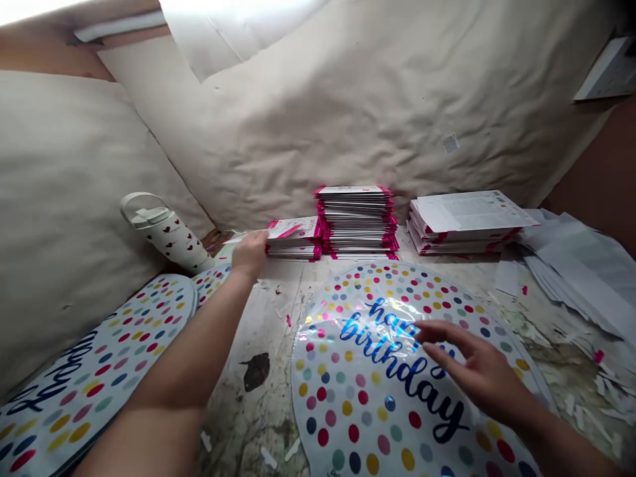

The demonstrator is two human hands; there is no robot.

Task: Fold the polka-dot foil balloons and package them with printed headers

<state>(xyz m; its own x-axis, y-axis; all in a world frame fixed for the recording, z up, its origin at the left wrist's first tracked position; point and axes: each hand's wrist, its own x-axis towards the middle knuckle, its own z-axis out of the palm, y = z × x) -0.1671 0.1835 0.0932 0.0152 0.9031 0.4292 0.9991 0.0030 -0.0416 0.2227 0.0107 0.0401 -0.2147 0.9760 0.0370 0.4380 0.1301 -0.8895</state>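
Observation:
My left hand (251,255) reaches far forward to a short stack of pink-edged printed cards (298,248). Its fingers are closed at the left edge of the top card (291,230); the fingertips are partly hidden. In front of me lies a flat, round foil balloon (348,397), white with coloured dots and blue "happy birthday" lettering. Over its right half hovers my right hand (481,371), thumb and fingers apart with nothing between them; whether it touches the foil I cannot tell.
More flat dotted balloons (124,351) are piled at the left, beside a leaning white tumbler (171,235) with dark hearts. Along the back stand a tall card stack (356,225) and a wider one (467,215). White sheets (586,265) and paper scraps lie at the right.

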